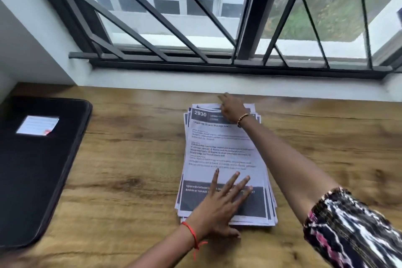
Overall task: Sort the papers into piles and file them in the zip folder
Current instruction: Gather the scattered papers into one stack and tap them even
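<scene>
Patterned sleeve (pixel 348 235) nearest, both hands on one stack of papers (pixel 217 150).
Left hand (pixel 219 202) lies flat, fingers spread, on the stack's near end at mid-table (pixel 130 159). Right hand (pixel 232 108) reaches the far edge, but its fingers are hidden, so I cannot tell if it pinches a sheet. The edges are fanned, and a careless lift could skew the pile. Zip folder (pixel 39 169) lies at the table's left edge, partly cut off.
</scene>
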Motion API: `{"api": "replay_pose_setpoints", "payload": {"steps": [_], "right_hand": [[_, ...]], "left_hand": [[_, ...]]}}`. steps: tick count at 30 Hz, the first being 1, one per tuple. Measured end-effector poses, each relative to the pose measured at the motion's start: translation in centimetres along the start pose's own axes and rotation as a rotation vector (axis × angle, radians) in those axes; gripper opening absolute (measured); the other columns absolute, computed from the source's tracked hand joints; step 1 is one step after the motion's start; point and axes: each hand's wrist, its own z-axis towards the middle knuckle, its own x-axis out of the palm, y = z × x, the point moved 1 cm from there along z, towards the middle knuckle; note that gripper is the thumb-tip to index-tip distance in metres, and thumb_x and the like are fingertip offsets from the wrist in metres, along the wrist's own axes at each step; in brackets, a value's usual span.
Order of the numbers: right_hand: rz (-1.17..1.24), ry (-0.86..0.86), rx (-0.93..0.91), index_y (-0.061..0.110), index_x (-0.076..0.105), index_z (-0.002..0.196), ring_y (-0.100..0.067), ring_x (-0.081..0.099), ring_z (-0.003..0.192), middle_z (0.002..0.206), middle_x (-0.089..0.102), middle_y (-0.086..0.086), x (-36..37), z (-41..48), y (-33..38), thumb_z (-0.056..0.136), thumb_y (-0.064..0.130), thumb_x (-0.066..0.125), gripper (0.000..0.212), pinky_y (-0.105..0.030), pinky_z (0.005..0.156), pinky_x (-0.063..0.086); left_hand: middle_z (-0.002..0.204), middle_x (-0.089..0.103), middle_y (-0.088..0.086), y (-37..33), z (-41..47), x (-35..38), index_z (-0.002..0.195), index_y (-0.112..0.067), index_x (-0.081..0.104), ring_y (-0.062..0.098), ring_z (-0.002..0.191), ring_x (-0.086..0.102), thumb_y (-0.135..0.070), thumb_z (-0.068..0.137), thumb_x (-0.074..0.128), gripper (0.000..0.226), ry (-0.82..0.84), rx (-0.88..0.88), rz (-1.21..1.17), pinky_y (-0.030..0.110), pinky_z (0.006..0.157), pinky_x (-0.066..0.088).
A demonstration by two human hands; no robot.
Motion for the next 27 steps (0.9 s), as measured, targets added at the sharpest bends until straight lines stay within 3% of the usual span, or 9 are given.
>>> {"api": "replay_pose_setpoints", "payload": {"steps": [3, 7, 11, 14, 16, 18, 21, 24, 27], "right_hand": [[-0.062, 0.043, -0.001, 0.006, 0.049, 0.126, -0.028, 0.047, 0.118, 0.128, 0.049, -0.012, 0.3, 1.3, 0.8, 0.092, 0.003, 0.035, 0.037, -0.042, 0.102, 0.034], [-0.086, -0.015, -0.024, -0.001, 0.059, 0.101, -0.028, 0.051, 0.100, 0.100, 0.050, -0.013, 1.3, 1.4, 1.2, 0.088, -0.002, 0.036, 0.027, -0.040, 0.094, 0.040], [-0.098, -0.017, -0.055, -0.001, 0.059, 0.105, -0.032, 0.050, 0.105, 0.111, 0.053, -0.016, 1.7, 1.1, 1.0, 0.088, 0.002, 0.041, 0.025, -0.038, 0.088, 0.038], [-0.016, 0.028, -0.019, 0.004, 0.056, 0.117, -0.029, 0.047, 0.114, 0.119, 0.050, -0.013, 1.3, 1.0, 0.5, 0.090, 0.005, 0.040, 0.032, -0.041, 0.098, 0.033], [0.104, -0.063, 0.061, 0.009, 0.048, 0.130, -0.027, 0.046, 0.118, 0.130, 0.046, -0.011, 1.2, 0.4, -0.6, 0.093, 0.013, 0.040, 0.039, -0.043, 0.103, 0.030], [0.352, -0.276, 0.235, 0.009, 0.047, 0.133, -0.026, 0.046, 0.120, 0.135, 0.045, -0.011, 1.1, -1.4, -2.5, 0.094, 0.020, 0.041, 0.041, -0.037, 0.101, 0.033], [0.685, -0.573, 0.505, 0.004, 0.054, 0.126, -0.028, 0.050, 0.118, 0.133, 0.050, -0.015, 1.4, -5.0, -5.5, 0.094, 0.023, 0.043, 0.038, -0.030, 0.095, 0.038], [0.818, -0.629, 0.612, 0.000, 0.053, 0.126, -0.027, 0.049, 0.122, 0.133, 0.052, -0.016, 2.3, -7.8, -8.0, 0.096, 0.022, 0.044, 0.038, -0.022, 0.094, 0.037], [0.951, -0.557, 0.533, 0.000, 0.044, 0.134, -0.017, 0.045, 0.126, 0.139, 0.047, -0.013, 3.3, -8.1, -8.5, 0.097, 0.019, 0.045, 0.042, -0.011, 0.097, 0.029]], "left_hand": [[0.154, 0.021, 0.011, 0.5, -0.2, 0.9, 0.146, -0.011, 0.027, 0.033, 0.142, 0.014, -0.087, 0.059, 0.044, 0.116, 0.005, -0.044, 0.021, 0.067, 0.100, 0.015], [0.154, 0.023, 0.011, 1.2, -0.1, 1.6, 0.144, -0.011, 0.028, 0.036, 0.141, 0.015, -0.085, 0.066, 0.027, 0.108, 0.040, -0.088, 0.025, 0.070, 0.098, 0.016], [0.152, 0.026, 0.012, 1.6, 0.5, 2.0, 0.143, -0.012, 0.028, 0.036, 0.140, 0.014, -0.087, 0.062, 0.026, 0.111, 0.061, -0.151, -0.031, 0.070, 0.098, 0.013], [0.156, 0.015, 0.011, 1.7, 0.7, 1.2, 0.147, -0.012, 0.022, 0.030, 0.144, 0.005, -0.089, 0.059, 0.025, 0.117, 0.014, -0.186, -0.126, 0.068, 0.101, 0.008], [0.158, 0.002, 0.004, 3.0, 1.2, 0.0, 0.150, -0.016, 0.011, 0.018, 0.145, -0.007, -0.091, 0.057, 0.031, 0.121, -0.108, -0.270, -0.326, 0.063, 0.109, -0.003], [0.157, -0.004, -0.002, 5.7, 1.9, -1.9, 0.149, -0.017, 0.006, 0.008, 0.143, -0.011, -0.092, 0.056, 0.030, 0.122, -0.224, -0.469, -0.682, 0.047, 0.115, -0.010], [0.158, 0.006, 0.002, 10.9, 3.3, -2.8, 0.149, -0.015, 0.013, 0.012, 0.144, 0.005, -0.084, 0.061, 0.041, 0.115, -0.467, -0.827, -1.146, 0.032, 0.115, 0.001], [0.141, 0.040, 0.019, 15.1, 4.6, -1.5, 0.128, -0.009, 0.046, 0.026, 0.131, 0.040, -0.075, 0.065, 0.056, 0.092, -0.599, -0.991, -1.474, 0.052, 0.113, 0.025], [0.117, 0.052, 0.026, 16.8, 5.6, 0.8, 0.088, -0.016, 0.055, 0.027, 0.102, 0.053, -0.070, 0.069, 0.059, 0.056, -0.536, -1.046, -1.492, 0.062, 0.098, 0.036]]}}
